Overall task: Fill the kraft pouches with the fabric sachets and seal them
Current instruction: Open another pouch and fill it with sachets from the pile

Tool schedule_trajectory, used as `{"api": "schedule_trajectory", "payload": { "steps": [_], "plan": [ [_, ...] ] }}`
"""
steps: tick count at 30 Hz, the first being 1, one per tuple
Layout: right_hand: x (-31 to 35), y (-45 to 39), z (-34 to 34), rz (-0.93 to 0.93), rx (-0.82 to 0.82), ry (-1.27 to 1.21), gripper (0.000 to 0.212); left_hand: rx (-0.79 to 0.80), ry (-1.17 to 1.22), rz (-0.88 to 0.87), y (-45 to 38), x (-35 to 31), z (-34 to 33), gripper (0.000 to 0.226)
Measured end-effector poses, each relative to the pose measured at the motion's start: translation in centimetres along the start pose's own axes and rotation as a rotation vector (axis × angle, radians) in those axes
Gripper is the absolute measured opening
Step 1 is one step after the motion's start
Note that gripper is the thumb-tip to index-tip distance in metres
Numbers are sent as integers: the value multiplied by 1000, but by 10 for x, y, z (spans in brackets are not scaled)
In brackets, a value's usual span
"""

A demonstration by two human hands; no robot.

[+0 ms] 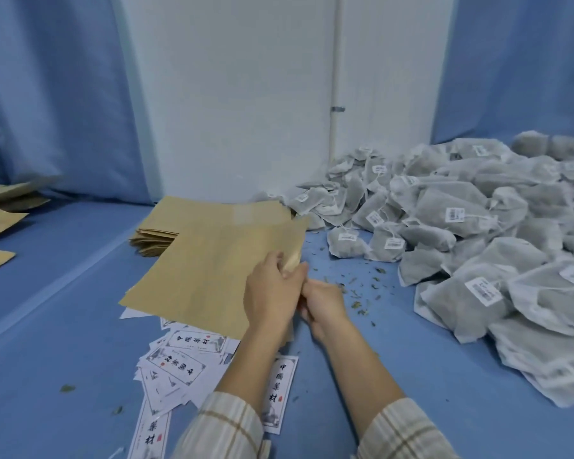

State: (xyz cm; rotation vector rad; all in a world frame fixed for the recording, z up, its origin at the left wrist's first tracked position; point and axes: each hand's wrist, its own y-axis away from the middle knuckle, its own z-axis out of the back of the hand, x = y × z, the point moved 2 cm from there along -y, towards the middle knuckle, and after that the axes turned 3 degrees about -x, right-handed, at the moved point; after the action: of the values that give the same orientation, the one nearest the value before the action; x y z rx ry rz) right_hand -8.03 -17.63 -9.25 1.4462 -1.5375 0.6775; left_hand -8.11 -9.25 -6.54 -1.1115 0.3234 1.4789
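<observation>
Head view, nearest first: two plaid sleeves (395, 432) rise from the bottom edge, and I see both forearms reaching up toward the middle of the frame. Beneath and left of the left forearm lie scattered white label cards (176, 362) printed with black characters and a small red seal, fanned over the blue table surface (395, 359).

At centre frame my left hand (270, 293) has its fingers curled round the right edge of a kraft pouch (212, 260), pinching it where the paper bends upward. My right hand (323, 304) sits just beside it, touching the left hand, fingers curled; I cannot tell whether it is clenched on the pouch edge or on nothing — the left hand hides that part. The pouch is tilted, its lower left corner resting over the cards.

Dried herb crumbs (358, 289) speckle the table just right of the hands. Further up, behind the held pouch, lies a stack of flat kraft pouches (186, 220). The right side of the frame is filled by a heap of grey fabric sachets (461, 226), each with a small white barcode tag. At the left edge, more kraft pouches (0, 210) lie apart. Beyond stand a white wall panel (229, 94) and blue curtains (47, 94).
</observation>
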Motion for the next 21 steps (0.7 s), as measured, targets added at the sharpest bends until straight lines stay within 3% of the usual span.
{"api": "schedule_trajectory", "payload": {
  "steps": [4,9,12,17,21],
  "plan": [
    [-7,-2,-3,-9,36,34,17,-78,56,76,-5,3,3,25],
    [-9,-9,2,-47,115,49,4,12,284,144,-10,11,4,28],
    [-10,-11,3,-78,196,22,11,59,412,226,-11,15,1,12],
    [-9,-12,7,-124,273,-57,28,93,455,321,-13,14,2,32],
    [-5,-8,9,-29,221,-17,11,76,232,164,-11,12,4,39]
  ]
}}
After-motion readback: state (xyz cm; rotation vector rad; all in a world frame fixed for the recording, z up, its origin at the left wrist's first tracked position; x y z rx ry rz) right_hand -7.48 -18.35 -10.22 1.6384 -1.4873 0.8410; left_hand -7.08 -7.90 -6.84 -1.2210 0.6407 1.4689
